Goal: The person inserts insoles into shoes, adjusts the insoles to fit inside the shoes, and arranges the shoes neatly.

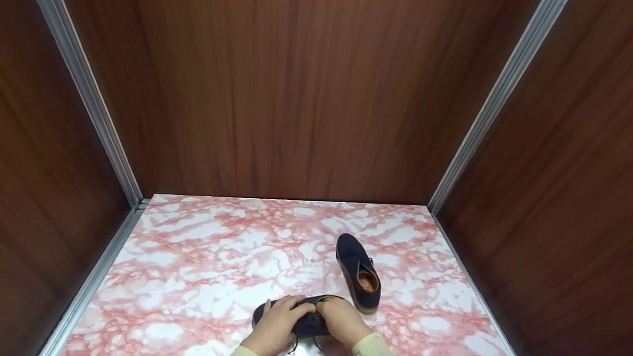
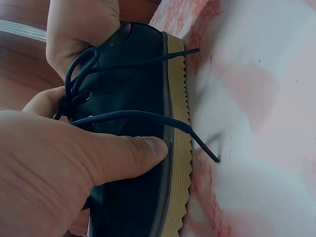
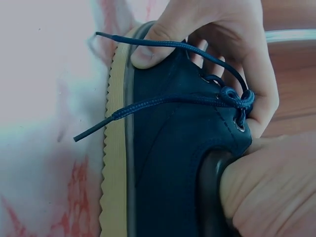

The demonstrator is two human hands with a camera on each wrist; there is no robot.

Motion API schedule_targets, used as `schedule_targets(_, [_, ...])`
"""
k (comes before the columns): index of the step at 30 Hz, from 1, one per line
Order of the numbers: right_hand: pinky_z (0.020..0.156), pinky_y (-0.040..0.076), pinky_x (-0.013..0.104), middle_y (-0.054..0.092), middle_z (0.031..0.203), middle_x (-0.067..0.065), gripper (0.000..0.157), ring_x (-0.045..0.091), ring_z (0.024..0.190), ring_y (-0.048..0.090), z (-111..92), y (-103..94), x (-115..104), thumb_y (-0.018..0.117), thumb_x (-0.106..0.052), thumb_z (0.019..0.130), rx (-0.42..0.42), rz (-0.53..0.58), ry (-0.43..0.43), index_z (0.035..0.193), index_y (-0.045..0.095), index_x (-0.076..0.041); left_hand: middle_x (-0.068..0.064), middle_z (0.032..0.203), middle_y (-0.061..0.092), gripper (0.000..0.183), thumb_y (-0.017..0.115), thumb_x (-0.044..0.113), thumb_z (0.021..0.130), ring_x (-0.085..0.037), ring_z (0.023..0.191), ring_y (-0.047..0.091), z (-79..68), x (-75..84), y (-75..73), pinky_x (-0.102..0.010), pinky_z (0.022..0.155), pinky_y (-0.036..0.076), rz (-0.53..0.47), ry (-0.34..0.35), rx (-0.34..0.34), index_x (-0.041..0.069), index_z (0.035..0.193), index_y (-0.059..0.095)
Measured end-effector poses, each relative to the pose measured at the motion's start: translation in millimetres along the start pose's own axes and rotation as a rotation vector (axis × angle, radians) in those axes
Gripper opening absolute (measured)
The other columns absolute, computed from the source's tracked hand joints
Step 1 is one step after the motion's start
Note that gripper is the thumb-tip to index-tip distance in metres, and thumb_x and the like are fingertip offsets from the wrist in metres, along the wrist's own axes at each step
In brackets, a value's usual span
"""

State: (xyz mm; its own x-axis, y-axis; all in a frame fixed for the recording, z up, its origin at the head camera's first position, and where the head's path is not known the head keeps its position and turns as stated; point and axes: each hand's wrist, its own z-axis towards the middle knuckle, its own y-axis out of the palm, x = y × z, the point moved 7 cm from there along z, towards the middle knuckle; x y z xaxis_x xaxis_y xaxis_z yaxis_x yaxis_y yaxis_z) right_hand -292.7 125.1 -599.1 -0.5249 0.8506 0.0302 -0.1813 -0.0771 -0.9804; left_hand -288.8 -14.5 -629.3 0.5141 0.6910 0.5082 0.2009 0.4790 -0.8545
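Observation:
A dark navy lace-up shoe (image 1: 312,325) with a ribbed tan sole (image 2: 178,138) lies sideways near the table's front edge, toe to the left. My left hand (image 1: 278,322) grips its front half. In the left wrist view the thumb presses the side just above the sole. My right hand (image 1: 341,317) is at the shoe's opening, curled over the collar (image 3: 210,168), its fingertips hidden inside. The lace (image 3: 163,98) is knotted at the eyelets, and its two loose ends hang over the side and past the sole.
A matching navy shoe (image 1: 352,252) stands behind and right of the hands, toe pointing away, its orange insole showing. The table (image 1: 198,277) has a red-and-white marbled top. Brown wood-grain panels (image 1: 277,99) with metal corner posts (image 1: 489,109) enclose it on three sides.

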Motion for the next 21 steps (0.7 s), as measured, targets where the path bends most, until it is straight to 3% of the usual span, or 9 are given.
schedule_targets(6, [0.073, 0.063, 0.037, 0.078, 0.084, 0.003, 0.012, 0.022, 0.077, 0.076, 3.0, 1.9, 1.8, 0.079, -0.007, 0.085, -0.030, -0.006, 0.041, 0.083, 0.075, -0.018, -0.005, 0.162, 0.058, 0.093, 0.080, -0.013, 0.078, -0.044, 0.146, 0.056, 0.1, 2.0, -1.7, -0.094, 0.104, 0.039, 0.017, 0.003, 0.005, 0.048, 0.146, 0.060])
schedule_targets(15, [0.078, 0.062, 0.031, 0.079, 0.086, -0.005, 0.007, 0.015, 0.082, 0.077, 1.4, 0.6, -2.8, 0.079, -0.017, 0.085, 0.036, -0.022, -0.112, 0.081, 0.080, -0.023, -0.005, 0.162, 0.057, 0.096, 0.078, -0.015, 0.080, -0.045, 0.147, 0.055, -1.2, 0.2, -1.5, -0.095, 0.102, 0.038, 0.010, 0.009, 0.016, 0.051, 0.146, 0.058])
schedule_targets(21, [0.076, 0.063, 0.030, 0.077, 0.087, -0.004, 0.006, 0.016, 0.078, 0.076, -2.3, 3.1, -5.8, 0.078, -0.016, 0.086, 0.033, -0.112, -0.100, 0.086, 0.080, -0.022, -0.005, 0.164, 0.056, 0.095, 0.076, -0.015, 0.081, -0.046, 0.148, 0.053, -0.7, -0.7, -0.1, -0.094, 0.104, 0.038, 0.005, -0.001, -0.004, 0.051, 0.147, 0.058])
